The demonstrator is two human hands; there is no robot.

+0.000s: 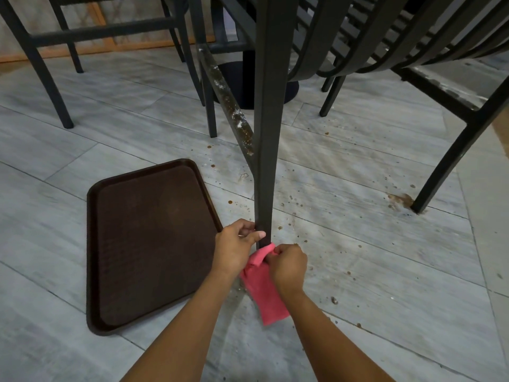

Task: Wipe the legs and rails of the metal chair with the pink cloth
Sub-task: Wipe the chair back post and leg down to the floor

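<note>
At the lower centre of the frame, the left hand point(237, 244) curls round the foot of the dark square-section metal chair leg point(266, 150), thumb laid across its front face. Just below and to the right, the right hand point(287, 267) pinches the folded upper edge of the pink cloth point(263, 288), which touches the very bottom of that leg and trails down toward the lower edge of the frame over the grey tiled floor point(385, 271).

The step in hand looks like wiping the lowest part of this leg. To do it well, the cloth should be wrapped right round the leg, so all four faces are covered, then drawn along it with firm pressure while the left hand steadies the chair. The leg's front face looks fairly clean already. The slanted side rail point(230, 106), running from the upper middle down to the leg, is heavily crusted with white and brown spatter and will likely need repeated passes with a fresh fold. The rail at the upper right point(440, 84) shows similar white residue.

A dark brown rectangular plastic tray point(148, 244) lies flat on the floor at centre left, just beside the left hand.

No brand, label or writing is legible anywhere.
</note>
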